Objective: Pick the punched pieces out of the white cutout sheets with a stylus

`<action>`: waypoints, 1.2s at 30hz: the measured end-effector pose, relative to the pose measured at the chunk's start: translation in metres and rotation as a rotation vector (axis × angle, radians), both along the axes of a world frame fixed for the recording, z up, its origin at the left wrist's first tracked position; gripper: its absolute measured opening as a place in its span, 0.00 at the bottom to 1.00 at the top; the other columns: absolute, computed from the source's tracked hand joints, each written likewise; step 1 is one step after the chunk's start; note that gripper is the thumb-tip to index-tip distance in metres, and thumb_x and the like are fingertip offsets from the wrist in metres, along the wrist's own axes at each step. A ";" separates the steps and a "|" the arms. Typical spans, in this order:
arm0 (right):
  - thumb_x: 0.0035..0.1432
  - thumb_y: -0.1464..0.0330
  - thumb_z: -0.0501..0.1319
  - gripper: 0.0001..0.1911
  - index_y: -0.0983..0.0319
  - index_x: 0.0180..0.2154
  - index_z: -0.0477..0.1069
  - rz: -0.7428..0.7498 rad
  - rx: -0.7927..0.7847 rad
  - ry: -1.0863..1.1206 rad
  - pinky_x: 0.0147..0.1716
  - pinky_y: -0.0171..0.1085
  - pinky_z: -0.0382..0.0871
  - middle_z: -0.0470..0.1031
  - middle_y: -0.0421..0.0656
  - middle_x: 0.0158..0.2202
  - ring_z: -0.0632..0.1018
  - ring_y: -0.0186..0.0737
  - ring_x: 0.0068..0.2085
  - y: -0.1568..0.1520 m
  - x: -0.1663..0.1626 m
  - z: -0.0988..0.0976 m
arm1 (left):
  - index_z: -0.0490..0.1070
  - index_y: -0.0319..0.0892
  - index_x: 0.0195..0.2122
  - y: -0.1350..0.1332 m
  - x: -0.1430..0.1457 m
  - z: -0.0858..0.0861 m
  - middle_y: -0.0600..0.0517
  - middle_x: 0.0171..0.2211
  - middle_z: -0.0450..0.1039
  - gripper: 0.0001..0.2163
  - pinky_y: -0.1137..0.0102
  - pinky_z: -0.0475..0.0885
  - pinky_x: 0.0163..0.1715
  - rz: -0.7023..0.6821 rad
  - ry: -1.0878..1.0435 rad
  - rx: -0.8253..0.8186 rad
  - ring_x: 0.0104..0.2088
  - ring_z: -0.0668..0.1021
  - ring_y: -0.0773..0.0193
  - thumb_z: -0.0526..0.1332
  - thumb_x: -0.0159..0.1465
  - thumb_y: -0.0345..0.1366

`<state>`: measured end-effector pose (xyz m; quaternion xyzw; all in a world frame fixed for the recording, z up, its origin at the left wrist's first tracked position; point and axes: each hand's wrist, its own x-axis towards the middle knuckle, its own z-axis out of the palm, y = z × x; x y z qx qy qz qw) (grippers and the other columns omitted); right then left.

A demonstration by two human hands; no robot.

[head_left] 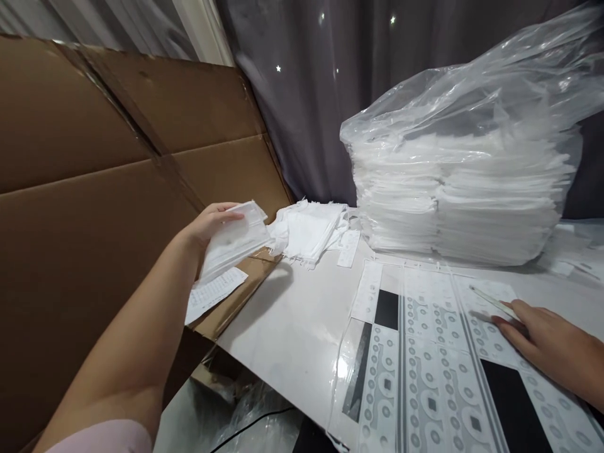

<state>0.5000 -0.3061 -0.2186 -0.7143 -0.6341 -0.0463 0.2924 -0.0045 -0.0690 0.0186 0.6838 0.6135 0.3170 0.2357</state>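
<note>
My left hand [211, 224] is closed on a small stack of white flat masks [234, 241], held over the edge of a cardboard flap [236, 296] at the left. My right hand [550, 346] rests on patterned sheets [434, 352] at the lower right. Its fingers are pinched on a thin pale stick-like tool [493, 302] that points up and left. A loose pile of white masks [309, 229] lies on the white table [292, 327] just right of my left hand.
A tall stack of white masks in a clear plastic bag [465, 182] stands at the back right. Big brown cardboard panels [94, 163] fill the left. A printed paper slip [214, 292] lies on the flap. A dark curtain [306, 94] hangs behind.
</note>
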 end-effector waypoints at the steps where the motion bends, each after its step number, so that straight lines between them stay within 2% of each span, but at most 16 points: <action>1: 0.55 0.54 0.56 0.10 0.51 0.30 0.69 0.024 -0.022 -0.008 0.13 0.46 0.66 0.77 0.49 0.27 0.79 0.56 0.27 0.000 -0.001 0.003 | 0.74 0.36 0.38 -0.007 0.010 0.006 0.51 0.25 0.74 0.11 0.69 0.73 0.21 -0.060 -0.026 -0.069 0.21 0.75 0.64 0.63 0.58 0.39; 3: 0.58 0.57 0.54 0.10 0.54 0.34 0.69 0.052 -0.007 -0.043 0.19 0.51 0.71 0.78 0.54 0.36 0.79 0.62 0.37 -0.001 -0.005 0.012 | 0.76 0.38 0.37 -0.024 0.035 0.014 0.49 0.24 0.76 0.13 0.68 0.73 0.19 -0.205 -0.095 -0.199 0.21 0.76 0.61 0.65 0.52 0.38; 5: 0.59 0.57 0.55 0.11 0.56 0.39 0.68 0.083 0.072 -0.050 0.31 0.55 0.74 0.76 0.56 0.45 0.76 0.64 0.46 -0.004 -0.014 0.025 | 0.77 0.40 0.35 -0.041 0.064 0.013 0.48 0.25 0.77 0.12 0.68 0.73 0.20 -0.406 -0.215 -0.362 0.22 0.78 0.59 0.65 0.49 0.37; 7: 0.60 0.56 0.55 0.17 0.57 0.47 0.65 0.166 0.077 0.061 0.39 0.54 0.74 0.72 0.55 0.52 0.75 0.61 0.50 -0.010 -0.027 0.040 | 0.78 0.40 0.34 -0.058 0.098 0.005 0.48 0.26 0.78 0.11 0.67 0.74 0.23 -0.605 -0.294 -0.528 0.24 0.79 0.57 0.66 0.48 0.36; 9: 0.61 0.56 0.55 0.23 0.56 0.55 0.59 0.249 0.010 0.270 0.40 0.50 0.74 0.68 0.53 0.57 0.75 0.56 0.50 -0.018 -0.042 0.054 | 0.79 0.41 0.35 -0.073 0.136 -0.010 0.48 0.29 0.79 0.12 0.66 0.75 0.30 -0.817 -0.298 -0.690 0.29 0.80 0.56 0.68 0.49 0.37; 12: 0.56 0.55 0.61 0.22 0.56 0.49 0.60 0.432 -0.056 0.510 0.40 0.46 0.72 0.66 0.53 0.57 0.74 0.54 0.50 -0.028 -0.061 0.071 | 0.78 0.42 0.42 -0.091 0.190 -0.041 0.50 0.36 0.80 0.13 0.67 0.73 0.41 -1.128 -0.238 -0.915 0.38 0.80 0.58 0.66 0.56 0.40; 15: 0.53 0.57 0.64 0.16 0.57 0.35 0.60 0.498 -0.175 0.675 0.38 0.43 0.70 0.73 0.48 0.45 0.73 0.49 0.44 -0.029 -0.069 0.077 | 0.76 0.44 0.45 -0.099 0.227 -0.071 0.51 0.38 0.79 0.14 0.70 0.72 0.42 -1.303 -0.243 -1.048 0.39 0.79 0.61 0.63 0.61 0.42; 17: 0.55 0.60 0.63 0.18 0.58 0.28 0.54 0.506 -0.232 0.811 0.35 0.40 0.68 0.73 0.43 0.36 0.73 0.42 0.37 -0.026 -0.068 0.077 | 0.76 0.44 0.45 -0.097 0.240 -0.086 0.51 0.39 0.78 0.13 0.71 0.72 0.40 -1.323 -0.255 -1.060 0.38 0.78 0.63 0.63 0.61 0.43; 20: 0.54 0.63 0.63 0.22 0.58 0.25 0.47 0.517 -0.276 0.976 0.30 0.36 0.64 0.69 0.38 0.29 0.68 0.33 0.28 -0.020 -0.062 0.076 | 0.76 0.44 0.43 -0.087 0.245 -0.099 0.51 0.40 0.77 0.13 0.72 0.70 0.40 -1.302 -0.214 -0.997 0.39 0.77 0.64 0.62 0.62 0.44; 22: 0.53 0.64 0.64 0.23 0.58 0.25 0.47 0.513 -0.305 0.997 0.27 0.34 0.61 0.68 0.38 0.28 0.66 0.31 0.27 -0.017 -0.056 0.077 | 0.76 0.44 0.41 -0.080 0.242 -0.102 0.51 0.38 0.76 0.12 0.73 0.70 0.38 -1.318 -0.115 -0.922 0.37 0.75 0.65 0.61 0.62 0.46; 25: 0.54 0.63 0.63 0.23 0.58 0.24 0.46 0.507 -0.352 0.915 0.26 0.33 0.60 0.70 0.39 0.28 0.67 0.32 0.28 -0.016 -0.048 0.082 | 0.75 0.42 0.34 -0.073 0.233 -0.104 0.52 0.30 0.73 0.14 0.75 0.68 0.30 -1.368 0.055 -0.867 0.30 0.73 0.67 0.60 0.63 0.47; 28: 0.56 0.62 0.62 0.20 0.58 0.24 0.50 0.434 -0.412 0.666 0.24 0.32 0.59 0.72 0.39 0.28 0.68 0.32 0.26 -0.017 -0.040 0.088 | 0.76 0.40 0.31 -0.066 0.221 -0.107 0.51 0.28 0.74 0.13 0.74 0.67 0.26 -1.388 0.182 -0.874 0.27 0.73 0.66 0.61 0.62 0.45; 30: 0.57 0.61 0.60 0.19 0.58 0.24 0.52 0.343 -0.399 0.414 0.21 0.32 0.56 0.71 0.38 0.25 0.66 0.32 0.23 -0.017 -0.033 0.090 | 0.77 0.41 0.32 -0.061 0.214 -0.112 0.51 0.27 0.75 0.12 0.74 0.68 0.25 -1.346 0.236 -0.783 0.27 0.74 0.65 0.61 0.62 0.45; 33: 0.60 0.56 0.57 0.21 0.57 0.23 0.49 0.246 -0.268 0.067 0.18 0.32 0.51 0.64 0.35 0.17 0.64 0.32 0.18 -0.016 -0.018 0.088 | 0.78 0.42 0.32 -0.056 0.206 -0.121 0.51 0.27 0.76 0.13 0.73 0.70 0.26 -1.175 0.186 -0.498 0.27 0.76 0.63 0.61 0.61 0.46; 36: 0.62 0.52 0.53 0.23 0.57 0.22 0.50 0.154 -0.024 -0.196 0.18 0.33 0.49 0.59 0.34 0.14 0.63 0.33 0.16 -0.018 0.001 0.086 | 0.78 0.44 0.33 -0.057 0.202 -0.126 0.52 0.30 0.78 0.11 0.73 0.72 0.28 -0.919 0.044 -0.170 0.30 0.77 0.63 0.63 0.58 0.46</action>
